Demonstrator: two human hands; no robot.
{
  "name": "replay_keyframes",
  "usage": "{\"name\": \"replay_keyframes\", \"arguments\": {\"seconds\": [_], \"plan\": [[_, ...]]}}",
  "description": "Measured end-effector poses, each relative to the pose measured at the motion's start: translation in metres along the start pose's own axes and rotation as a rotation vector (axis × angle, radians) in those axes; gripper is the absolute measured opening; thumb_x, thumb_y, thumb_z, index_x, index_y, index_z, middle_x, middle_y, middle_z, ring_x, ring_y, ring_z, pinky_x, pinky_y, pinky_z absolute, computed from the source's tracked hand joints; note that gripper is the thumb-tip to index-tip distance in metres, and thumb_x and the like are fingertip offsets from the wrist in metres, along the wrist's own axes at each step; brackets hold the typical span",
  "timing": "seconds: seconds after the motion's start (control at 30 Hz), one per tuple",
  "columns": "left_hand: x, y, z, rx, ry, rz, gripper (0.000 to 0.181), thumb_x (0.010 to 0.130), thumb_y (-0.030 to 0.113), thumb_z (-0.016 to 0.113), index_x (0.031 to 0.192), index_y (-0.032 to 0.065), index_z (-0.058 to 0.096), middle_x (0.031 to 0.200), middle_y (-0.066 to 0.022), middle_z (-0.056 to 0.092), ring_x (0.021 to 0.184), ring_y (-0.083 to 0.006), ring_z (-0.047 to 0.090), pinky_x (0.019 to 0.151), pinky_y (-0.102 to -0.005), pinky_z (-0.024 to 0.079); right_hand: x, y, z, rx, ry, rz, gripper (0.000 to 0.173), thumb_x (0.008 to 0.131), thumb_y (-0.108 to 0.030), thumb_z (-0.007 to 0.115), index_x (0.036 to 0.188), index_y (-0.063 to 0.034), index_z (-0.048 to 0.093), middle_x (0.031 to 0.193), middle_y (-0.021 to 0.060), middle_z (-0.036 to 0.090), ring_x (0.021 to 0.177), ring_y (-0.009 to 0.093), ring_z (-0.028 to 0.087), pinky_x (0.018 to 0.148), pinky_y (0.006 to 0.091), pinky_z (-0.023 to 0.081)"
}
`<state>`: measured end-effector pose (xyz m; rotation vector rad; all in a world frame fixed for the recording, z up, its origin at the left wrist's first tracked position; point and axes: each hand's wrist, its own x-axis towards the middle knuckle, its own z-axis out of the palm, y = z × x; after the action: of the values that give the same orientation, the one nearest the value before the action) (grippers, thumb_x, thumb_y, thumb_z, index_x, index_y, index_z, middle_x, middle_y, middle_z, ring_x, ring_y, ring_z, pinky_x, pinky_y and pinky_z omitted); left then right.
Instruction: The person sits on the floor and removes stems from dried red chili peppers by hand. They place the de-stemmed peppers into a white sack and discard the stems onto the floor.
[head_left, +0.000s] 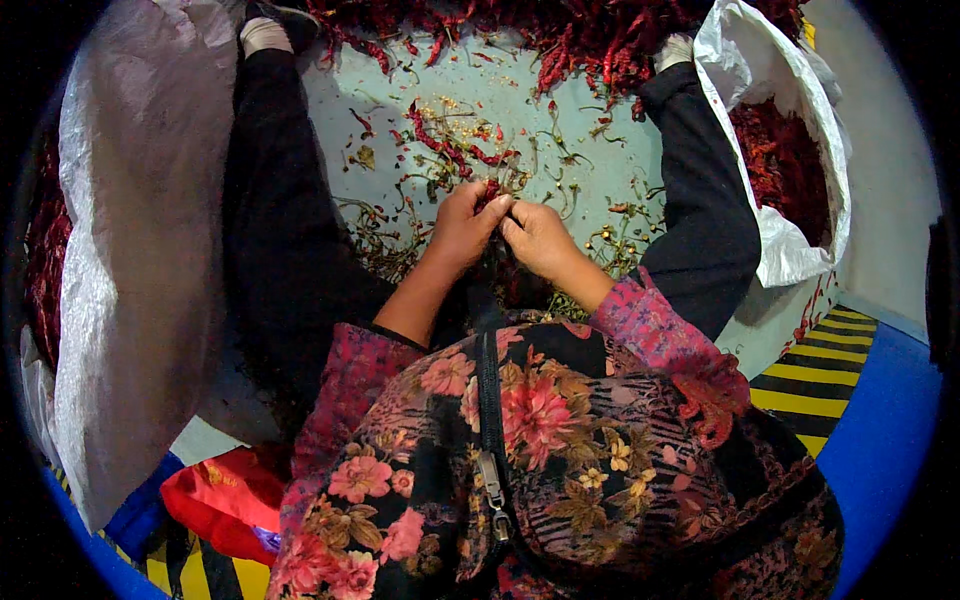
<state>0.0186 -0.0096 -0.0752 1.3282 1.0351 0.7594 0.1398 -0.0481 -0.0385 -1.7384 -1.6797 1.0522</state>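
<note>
My left hand (466, 221) and my right hand (536, 234) meet over the floor between my legs. A dried red chili pepper (491, 189) is pinched between my left thumb and fingers. The fingertips of my right hand are closed beside it, at the chili's near end; whether they grip a stem is too small to tell. Just beyond my hands lie more dried red chilies (439, 146), touching or close to the held one. Loose chili stems (570, 161) and pale seeds (457, 120) are scattered around them.
A heap of dried red chilies (600, 45) spans the far edge. On the right stands an open white woven sack (799, 266) holding red chilies; another white sack (150, 225) is at left. A red bag (225, 495) lies near my left hip. Black-and-yellow floor striping (814, 367) runs at right.
</note>
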Motion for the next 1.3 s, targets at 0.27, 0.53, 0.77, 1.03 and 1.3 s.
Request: {"name": "replay_keyframes", "arguments": {"seconds": [0.27,0.53,0.77,1.03,1.3], "plan": [[-0.019,0.004,-0.001,-0.079,-0.144,-0.143,0.024,0.079,0.020,0.046,0.081,-0.0020,0.055,0.071,-0.0025,0.055,0.064,-0.0078,0.047,0.059,-0.0232,0.038,-0.010,-0.013,-0.026,0.176,0.033,0.233,0.023,0.075,-0.020,0.050,0.068,0.0022,0.050,0.057,0.0086,0.048,0.051,0.014,0.045,0.048,0.0291,0.036],[-0.048,0.033,0.002,-0.157,-0.336,-0.250,0.024,0.080,0.023,0.045,0.084,0.0014,0.055,0.060,0.0047,0.046,0.052,-0.0036,0.037,0.047,-0.0197,0.031,-0.027,-0.026,-0.031,0.727,0.058,0.366,0.020,0.080,-0.020,0.047,0.073,-0.0024,0.055,0.053,-0.0023,0.042,0.043,0.005,0.036,0.039,0.0196,0.032],[-0.016,0.007,-0.001,-0.155,-0.434,-0.203,0.027,0.082,0.026,0.041,0.084,0.0043,0.056,0.059,0.0065,0.044,0.049,-0.0029,0.032,0.045,-0.0184,0.027,0.005,0.006,-0.026,0.644,-0.034,0.326,0.020,0.080,-0.018,0.046,0.071,-0.0020,0.053,0.053,-0.0012,0.043,0.043,0.006,0.038,0.039,0.0206,0.034],[-0.006,-0.003,0.007,-0.322,-0.347,-0.179,0.025,0.081,0.026,0.043,0.084,0.0037,0.054,0.065,0.0042,0.047,0.051,-0.0037,0.035,0.046,-0.0189,0.027,0.012,0.007,-0.023,0.702,0.038,0.309,0.016,0.079,-0.015,0.048,0.073,-0.0006,0.053,0.057,0.0012,0.049,0.045,0.008,0.044,0.041,0.0213,0.038],[-0.014,0.023,0.001,-0.367,-0.320,-0.297,0.021,0.081,0.023,0.043,0.072,0.0048,0.049,0.060,0.0044,0.041,0.054,-0.0056,0.035,0.049,-0.0207,0.030,0.008,-0.007,-0.030,0.094,0.088,-0.182,0.019,0.078,-0.016,0.048,0.069,0.0006,0.051,0.055,0.0015,0.049,0.045,0.007,0.044,0.043,0.0233,0.038]]}}
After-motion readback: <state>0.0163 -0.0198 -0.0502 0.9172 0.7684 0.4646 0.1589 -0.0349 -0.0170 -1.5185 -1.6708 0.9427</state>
